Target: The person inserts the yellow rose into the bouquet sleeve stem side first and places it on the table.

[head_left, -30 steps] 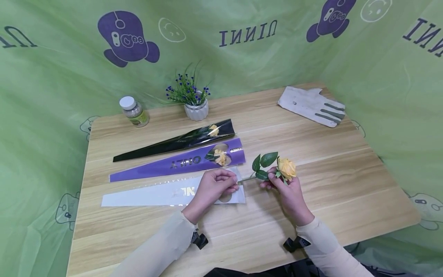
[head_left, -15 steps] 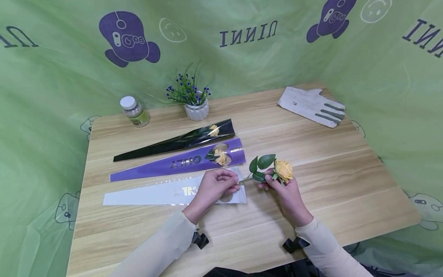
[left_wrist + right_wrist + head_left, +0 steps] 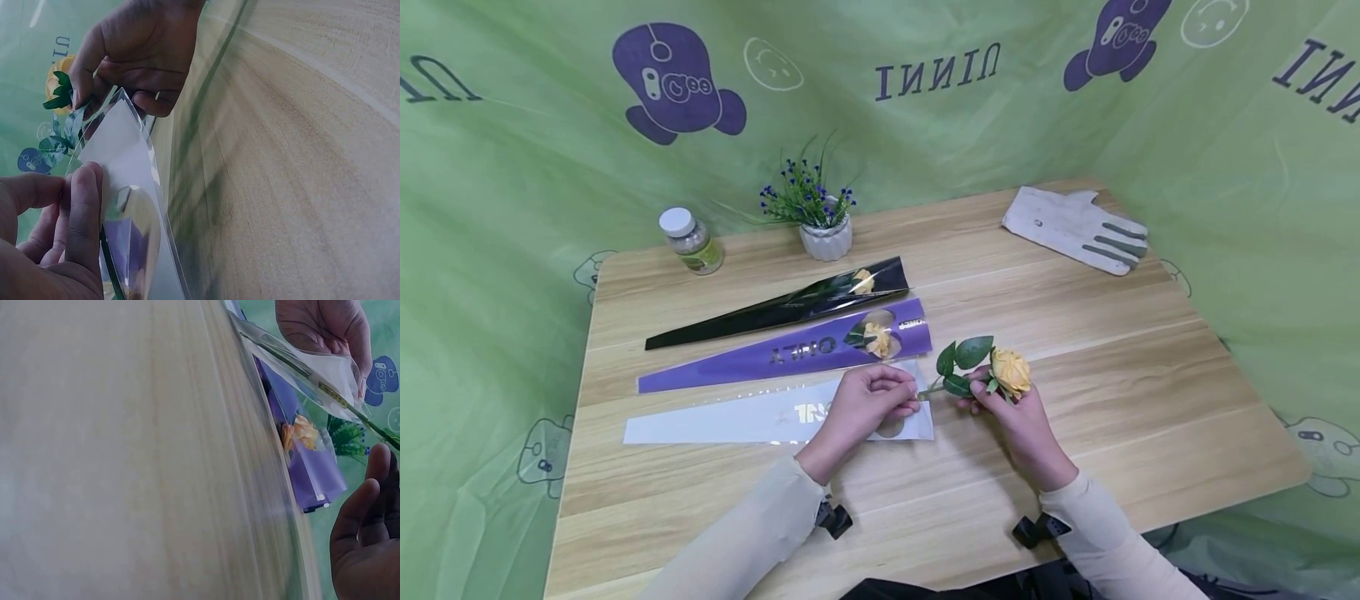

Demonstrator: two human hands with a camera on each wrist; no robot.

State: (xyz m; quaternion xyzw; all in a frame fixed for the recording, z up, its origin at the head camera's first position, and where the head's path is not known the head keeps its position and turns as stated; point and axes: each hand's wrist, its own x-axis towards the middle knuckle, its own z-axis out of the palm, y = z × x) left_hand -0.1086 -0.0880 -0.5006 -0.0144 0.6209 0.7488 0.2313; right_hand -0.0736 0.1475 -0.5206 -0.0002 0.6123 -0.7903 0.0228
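Observation:
My left hand pinches the mouth edge of a white and clear flower sleeve that lies nearest me, its narrow end pointing left. With thumb and fingers, my right hand holds a yellow rose just below the bloom, to the right of that mouth. Green leaves stick out between the hands. In the right wrist view the rose's stem runs inside the sleeve, a small gold label on it. In the left wrist view the sleeve's raised clear edge stands between both hands.
Behind the white sleeve lie a purple sleeve and a black sleeve, each with a yellow rose inside. A lidded jar, a potted plant and a work glove stand or lie along the table's back.
My right hand and the rose have moved slightly left, so the bloom is closer to the sleeve and less stem shows outside it. The left hand has stayed almost still.

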